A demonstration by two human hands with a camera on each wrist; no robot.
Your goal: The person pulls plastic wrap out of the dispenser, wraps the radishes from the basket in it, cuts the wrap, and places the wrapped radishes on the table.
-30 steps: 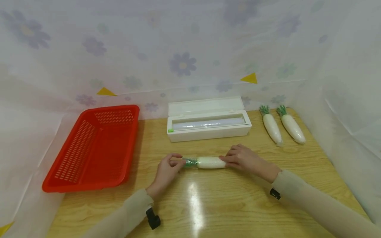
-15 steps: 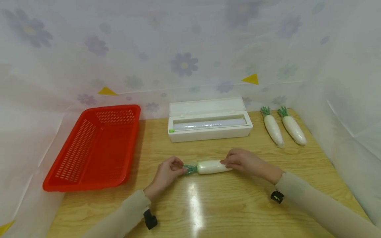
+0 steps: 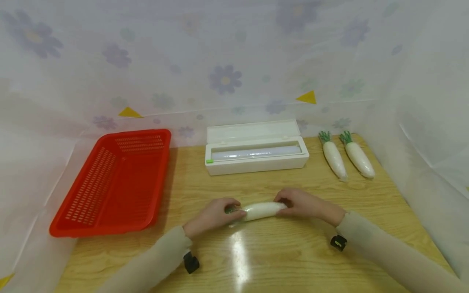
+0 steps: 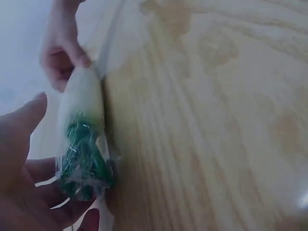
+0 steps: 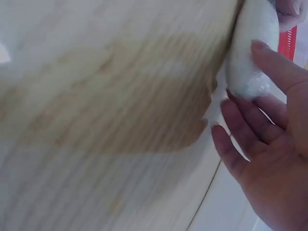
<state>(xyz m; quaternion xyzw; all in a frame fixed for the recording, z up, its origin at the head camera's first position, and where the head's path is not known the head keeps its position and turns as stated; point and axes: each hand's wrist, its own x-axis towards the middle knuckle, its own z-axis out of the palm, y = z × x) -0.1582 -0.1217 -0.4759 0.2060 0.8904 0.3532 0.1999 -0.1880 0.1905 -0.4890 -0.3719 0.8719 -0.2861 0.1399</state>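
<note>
A white radish wrapped in clear film lies crosswise near the middle of the table, slightly tilted, its leaf end to the left. My left hand holds the leaf end and partly covers it in the head view. In the left wrist view, fingers lie under the film-covered green leaves, and the thumb stands a little apart. At the tapered end, my right hand grips the radish between thumb and fingers. The right wrist view shows its thumb on the side of the wrapped white radish.
Behind the hands stands a white cling film box, lid up, roll inside. A red plastic basket is at the left. Two more white radishes, a nearer one and an outer one, lie at the right of the wooden table.
My left hand has moved right, further over the leaves, which are now mostly hidden. The radish has shifted slightly toward me and tilted. My right hand has come slightly nearer too.
</note>
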